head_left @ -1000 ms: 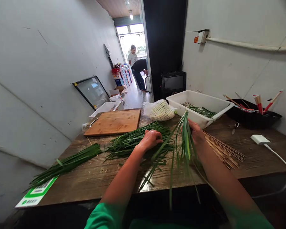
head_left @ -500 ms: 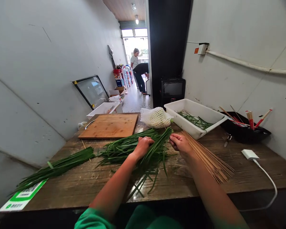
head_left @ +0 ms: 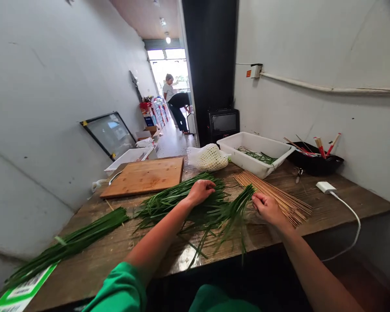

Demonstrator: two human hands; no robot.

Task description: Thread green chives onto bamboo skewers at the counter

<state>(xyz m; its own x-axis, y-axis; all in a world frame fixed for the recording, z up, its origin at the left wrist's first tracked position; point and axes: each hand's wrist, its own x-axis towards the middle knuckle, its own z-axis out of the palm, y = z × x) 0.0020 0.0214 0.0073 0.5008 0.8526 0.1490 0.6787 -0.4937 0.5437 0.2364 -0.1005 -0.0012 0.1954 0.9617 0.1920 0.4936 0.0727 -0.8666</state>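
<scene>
In my right hand point(head_left: 269, 209) is a small bunch of green chives point(head_left: 240, 203), pinched at its pale ends between thumb and fingers; the leaves hang down to the left over the table. My left hand point(head_left: 200, 192) is over the loose pile of chives point(head_left: 169, 199), its fingers curled with the tips close together. Whether anything thin is between them I cannot make out. Thin wooden skewers point(head_left: 276, 195) lie fanned out just behind my right hand. A banded bundle of chives point(head_left: 81, 236) rests at the table's left.
Behind the pile are a wooden cutting board point(head_left: 146, 175), a foam-netted item point(head_left: 211, 158) and a white bin point(head_left: 223, 145) with some chives inside. A black tray point(head_left: 328, 164) and a white charger point(head_left: 325, 187) with a cable are at right. Two people point(head_left: 175, 102) are near the far doorway.
My right hand has moved right and toward me with the bunch, away from the pile. My left hand no longer lies against that bunch. The camera view has turned slightly right.
</scene>
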